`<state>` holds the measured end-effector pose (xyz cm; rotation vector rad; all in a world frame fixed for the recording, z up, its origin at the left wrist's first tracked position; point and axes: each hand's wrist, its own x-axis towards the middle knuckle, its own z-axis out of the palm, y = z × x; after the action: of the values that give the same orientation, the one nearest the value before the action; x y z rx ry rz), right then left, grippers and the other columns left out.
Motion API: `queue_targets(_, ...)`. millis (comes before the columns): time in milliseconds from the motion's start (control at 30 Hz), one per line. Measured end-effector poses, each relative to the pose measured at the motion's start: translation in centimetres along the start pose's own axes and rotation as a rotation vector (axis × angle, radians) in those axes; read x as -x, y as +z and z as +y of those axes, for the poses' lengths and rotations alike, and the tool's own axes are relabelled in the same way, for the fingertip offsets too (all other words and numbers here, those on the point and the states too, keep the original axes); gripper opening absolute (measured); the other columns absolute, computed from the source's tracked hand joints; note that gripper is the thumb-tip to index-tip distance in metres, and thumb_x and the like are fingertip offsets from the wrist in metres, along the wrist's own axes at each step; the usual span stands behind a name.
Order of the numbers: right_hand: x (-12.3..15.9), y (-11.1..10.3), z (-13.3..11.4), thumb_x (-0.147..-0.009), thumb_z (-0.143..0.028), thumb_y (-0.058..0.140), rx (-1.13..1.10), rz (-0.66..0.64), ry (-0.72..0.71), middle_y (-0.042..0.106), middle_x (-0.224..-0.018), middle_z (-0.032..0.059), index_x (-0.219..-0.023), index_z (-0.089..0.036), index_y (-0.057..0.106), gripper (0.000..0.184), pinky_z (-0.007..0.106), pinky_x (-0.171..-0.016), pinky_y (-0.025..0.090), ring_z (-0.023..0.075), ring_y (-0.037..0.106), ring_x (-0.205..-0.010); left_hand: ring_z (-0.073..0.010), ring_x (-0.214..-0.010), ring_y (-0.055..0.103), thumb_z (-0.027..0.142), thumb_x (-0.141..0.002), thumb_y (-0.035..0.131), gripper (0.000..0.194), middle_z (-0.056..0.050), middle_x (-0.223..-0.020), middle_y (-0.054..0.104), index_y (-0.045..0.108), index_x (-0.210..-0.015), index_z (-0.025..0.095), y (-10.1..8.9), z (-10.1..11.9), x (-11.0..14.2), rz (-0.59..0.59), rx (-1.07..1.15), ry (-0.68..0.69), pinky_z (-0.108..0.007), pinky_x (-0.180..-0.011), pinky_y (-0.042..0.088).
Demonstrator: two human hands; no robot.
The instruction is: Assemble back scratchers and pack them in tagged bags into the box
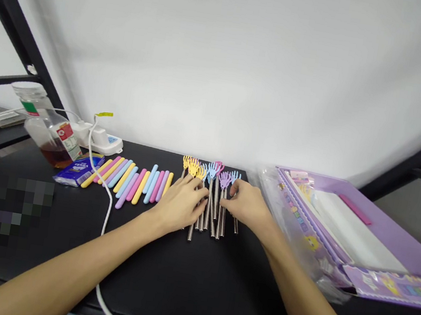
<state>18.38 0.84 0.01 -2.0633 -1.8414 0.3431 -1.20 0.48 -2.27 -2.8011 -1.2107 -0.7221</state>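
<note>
A row of back scratcher heads with metal rods (208, 210) lies on the black tabletop (190, 282). Their small hand-shaped tips are yellow (193, 167), blue (214, 170), purple (225, 180) and pink. My left hand (179, 203) rests over the rods on the left side, fingers bent but apart, covering part of several. At the right end, my right hand (246, 205) touches a blue-tipped scratcher (236, 226), its thumb and forefinger apart; its other fingers are partly hidden. Left of my hands, pastel plastic handles (138, 186) lie side by side in a slanting row.
An open purple box (374, 283) with clear plastic wrap (300, 246) stands on the right. At the left are a blue tissue pack (78, 169), a bottle of brown liquid (52, 135) and a power strip (111, 144). A white cable (107, 216) crosses the tabletop. A white wall rises behind.
</note>
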Motion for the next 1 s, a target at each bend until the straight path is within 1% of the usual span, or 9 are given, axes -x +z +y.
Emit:
queue_targets(200,-0.4,0.3,0.3,-0.064,-0.022,0.070,-0.001,-0.047,0.021,0.063,-0.067,0.0014,-0.077,-0.023,0.050,0.024,0.025,-0.054,0.038,0.0176,0.062,-0.063,-0.0261,-0.102,0.055,0.025,-0.099,0.049,0.021,-0.009,-0.102,0.062,0.068,-0.100,0.017,0.1,0.0,-0.1,0.000,0.011,-0.002,-0.043,-0.088,0.050)
queue_targets(333,-0.3,0.3,-0.4,-0.063,-0.028,0.073,0.080,-0.005,0.006,0.065,-0.076,0.0040,-0.080,-0.023,0.050,0.029,0.027,-0.053,0.037,0.0193,0.061,-0.067,-0.0262,-0.102,0.055,0.025,-0.099,0.049,0.020,-0.009,-0.102,0.063,0.067,-0.102,0.017,0.0,0.0,0.0,0.006,0.019,-0.015,-0.043,-0.089,0.050)
queue_targets(433,0.0,-0.4,-0.8,-0.064,-0.030,0.072,0.066,0.005,0.017,0.065,-0.074,0.0036,-0.082,-0.022,0.051,0.030,0.027,-0.053,0.038,0.0193,0.061,-0.066,-0.0275,-0.106,0.054,0.027,-0.100,0.050,0.021,-0.009,-0.106,0.063,0.066,-0.108,0.017,0.0,0.0,0.0,0.025,0.018,-0.025,-0.044,-0.089,0.050)
queue_targets(533,0.4,-1.9,-0.5,-0.065,-0.026,0.070,-0.036,-0.052,0.063,0.063,-0.061,0.0000,-0.088,-0.021,0.052,0.029,0.027,-0.052,0.040,0.0179,0.061,-0.057,-0.0286,-0.109,0.052,0.029,-0.100,0.050,0.022,-0.010,-0.110,0.063,0.066,-0.110,0.019,0.1,0.0,0.0,0.040,0.008,-0.038,-0.044,-0.088,0.049)
queue_targets(600,0.6,-2.9,0.0,-0.066,-0.024,0.069,-0.171,-0.117,0.083,0.061,-0.054,-0.0024,-0.093,-0.020,0.053,0.032,0.027,-0.050,0.041,0.0173,0.059,-0.051,-0.0287,-0.109,0.052,0.030,-0.100,0.050,0.022,-0.010,-0.111,0.063,0.066,-0.110,0.019,0.2,-0.1,0.1,0.037,0.000,-0.036,-0.044,-0.088,0.049)
queue_targets(733,0.9,-4.0,0.8,-0.067,-0.019,0.065,-0.495,-0.188,0.103,0.061,-0.053,-0.0028,-0.100,-0.020,0.051,0.036,0.025,-0.048,0.042,0.0158,0.057,-0.048,-0.0287,-0.109,0.052,0.030,-0.100,0.050,0.022,-0.010,-0.111,0.063,0.067,-0.110,0.019,0.4,-0.1,0.1,0.033,-0.010,-0.023,-0.044,-0.089,0.049)
queue_targets(800,1.0,-3.9,0.8,-0.067,-0.017,0.063,-0.590,-0.207,0.093,0.062,-0.054,-0.0023,-0.101,-0.021,0.051,0.036,0.024,-0.048,0.041,0.0140,0.055,-0.048,-0.0283,-0.109,0.052,0.030,-0.100,0.050,0.023,-0.009,-0.111,0.062,0.067,-0.111,0.019,0.3,0.0,0.1,0.034,-0.007,-0.019,-0.044,-0.089,0.049)
queue_targets(867,1.1,-3.7,0.5,-0.066,-0.015,0.062,-0.616,-0.216,0.073,0.063,-0.055,-0.0018,-0.101,-0.021,0.052,0.036,0.023,-0.048,0.039,0.0127,0.054,-0.048,-0.0283,-0.109,0.052,0.030,-0.100,0.051,0.023,-0.009,-0.111,0.062,0.067,-0.111,0.019,0.3,0.0,0.0,0.031,-0.005,-0.019,-0.044,-0.089,0.049)
queue_targets(1000,0.9,-3.1,-0.1,-0.067,-0.016,0.062,-0.582,-0.221,0.073,0.063,-0.055,-0.0020,-0.101,-0.020,0.053,0.036,0.021,-0.044,0.033,0.0110,0.050,-0.046,-0.0286,-0.110,0.052,0.030,-0.099,0.051,0.023,-0.009,-0.111,0.062,0.067,-0.112,0.019,0.2,0.0,0.0,0.013,0.000,-0.026,-0.044,-0.088,0.049)
